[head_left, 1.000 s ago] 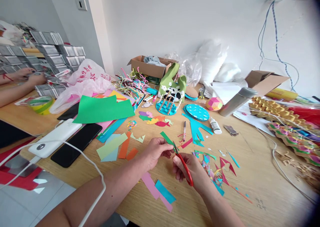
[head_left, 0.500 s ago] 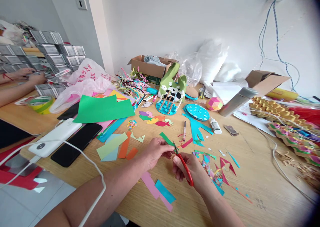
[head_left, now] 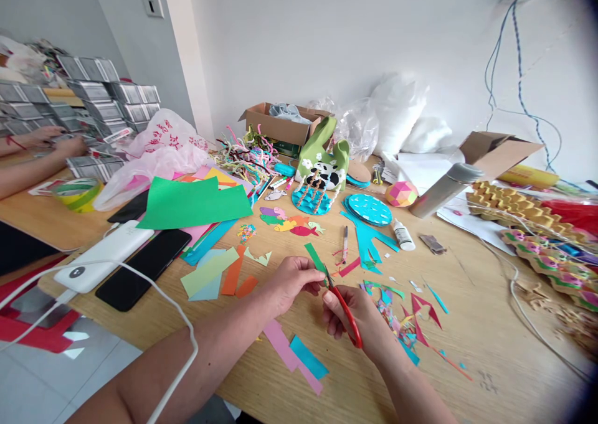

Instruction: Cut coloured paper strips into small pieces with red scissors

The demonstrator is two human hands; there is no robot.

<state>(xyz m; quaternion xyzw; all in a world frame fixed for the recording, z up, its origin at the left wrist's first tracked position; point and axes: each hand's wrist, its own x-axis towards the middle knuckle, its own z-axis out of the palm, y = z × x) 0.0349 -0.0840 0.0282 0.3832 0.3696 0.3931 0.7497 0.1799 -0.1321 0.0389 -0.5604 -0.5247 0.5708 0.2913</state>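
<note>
Between the thumb and fingers of my left hand [head_left: 299, 282] is a narrow green paper strip [head_left: 314, 256], its far end sticking out past the fingertips. My right hand [head_left: 352, 315] is closed round the red handles of the scissors [head_left: 348, 315], whose dark blades meet the strip beside my left thumb. Pink strips [head_left: 281, 344] and a blue strip [head_left: 309, 357] lie on the table below my wrists. Coloured scraps [head_left: 390, 318] are heaped to the right of my right hand. Orange strips [head_left: 230, 277] rest left of my left hand.
Paper fish [head_left: 303, 231] lie ahead, near a blue disc with braided cords [head_left: 311, 200]. A glue bottle [head_left: 403, 235] and a grey flask [head_left: 445, 190] stand to the right. A white cable [head_left: 182, 315] loops over my left forearm. A co-worker's hands [head_left: 51, 147] are at far left.
The green strip has turned slightly and its far end now stands a little higher and further right. The scissor blades have shifted slightly against it. Both hands stay nearly in place.
</note>
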